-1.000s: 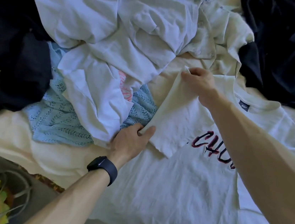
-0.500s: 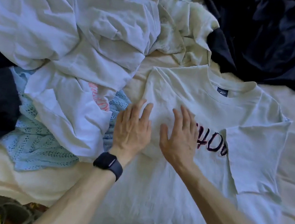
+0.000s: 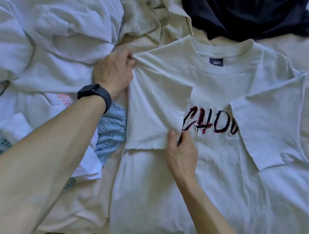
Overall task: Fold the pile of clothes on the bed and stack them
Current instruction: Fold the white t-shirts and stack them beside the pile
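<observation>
Currently the left hand [image 3: 114, 72] grips the T-shirt [image 3: 219, 183] at its shoulder, right hand [image 3: 182, 152] pinching its sleeve.

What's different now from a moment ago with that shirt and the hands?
Half a second ago both hands lay flat on the folded-in sleeve of the cream printed T-shirt. Now the left hand has moved up and taken a grip on the shoulder fold, and the right hand pinches the sleeve's edge. The shirt stays flat, both sleeves folded in.
</observation>
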